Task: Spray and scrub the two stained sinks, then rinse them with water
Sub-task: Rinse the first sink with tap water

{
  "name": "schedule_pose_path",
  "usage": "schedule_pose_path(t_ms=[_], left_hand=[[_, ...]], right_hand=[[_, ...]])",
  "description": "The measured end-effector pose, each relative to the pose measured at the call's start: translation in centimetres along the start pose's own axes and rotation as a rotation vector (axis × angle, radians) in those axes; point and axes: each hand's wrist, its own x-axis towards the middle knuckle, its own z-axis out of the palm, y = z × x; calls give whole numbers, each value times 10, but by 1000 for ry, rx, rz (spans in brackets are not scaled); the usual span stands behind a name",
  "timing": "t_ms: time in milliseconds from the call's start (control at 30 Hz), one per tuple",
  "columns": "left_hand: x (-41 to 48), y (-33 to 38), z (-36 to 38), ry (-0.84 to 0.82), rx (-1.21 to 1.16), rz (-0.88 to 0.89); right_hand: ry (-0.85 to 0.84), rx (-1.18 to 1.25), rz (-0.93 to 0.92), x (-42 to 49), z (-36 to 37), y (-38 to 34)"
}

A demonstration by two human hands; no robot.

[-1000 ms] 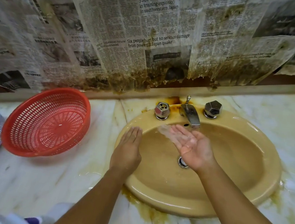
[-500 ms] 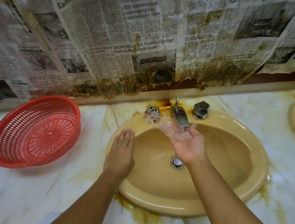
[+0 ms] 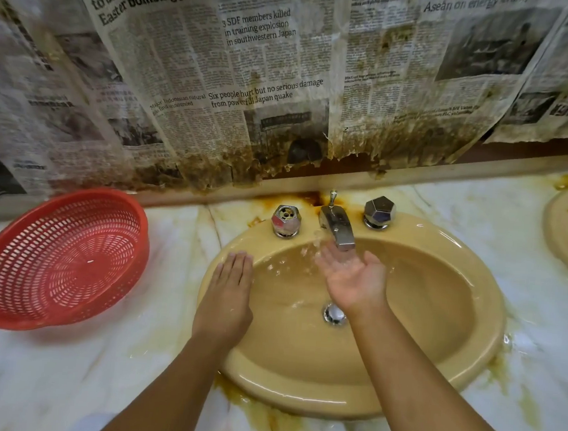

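Head view looks down on the yellow sink point(image 3: 443, 333), set in a marble counter point(image 3: 60, 367). The faucet point(image 3: 338, 224) stands at twelve o'clock of the basin, and water falls from it. The right hand point(image 3: 352, 278) is under the spout, palm up, fingers spread wide and relaxed, holding nothing. It catches the stream, and drops fly toward ten o'clock. The left hand point(image 3: 226, 299) lies flat on the rim at nine o'clock, fingers straight and together, also holding nothing. The second sink point(image 3: 566, 237) shows only its edge at three o'clock (most of it is outside the picture). A red basket point(image 3: 58, 258) stands on the counter at nine o'clock, apart from the basin.

I judge this to be the rinsing of the first sink. The risk is the splash: a palm tilted too much can throw water over the rim, onto the counter and the stained newspaper point(image 3: 252, 77) at twelve o'clock. The brown marks under the rim at six o'clock can also be missed, because the water does not reach there.
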Motion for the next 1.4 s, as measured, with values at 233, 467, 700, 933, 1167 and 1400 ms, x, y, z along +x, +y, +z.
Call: schedule_pose_path(t_ms=[233,467,700,933,1167,1400], left_hand=[[-1,28,3,124,-184,-17],[58,156,-19,-135,-1624,-800],[101,185,-10,-250,-2207,-1125],[85,164,-44,-58,-2067,-1258],[150,205,-122,2,-1599,-878],[123,182,-83,246,-1312,-1054]], right_hand=[[22,-129,-47,-22,-16,-25],[-74,-617,-67,-38,-12,-50],[-142,-1160,-313,-8,-16,-99],[-156,-1316,-259,33,-26,-124],[-106,-842,487,45,-25,-88],[-247,-622,276,37,-2,-125]])
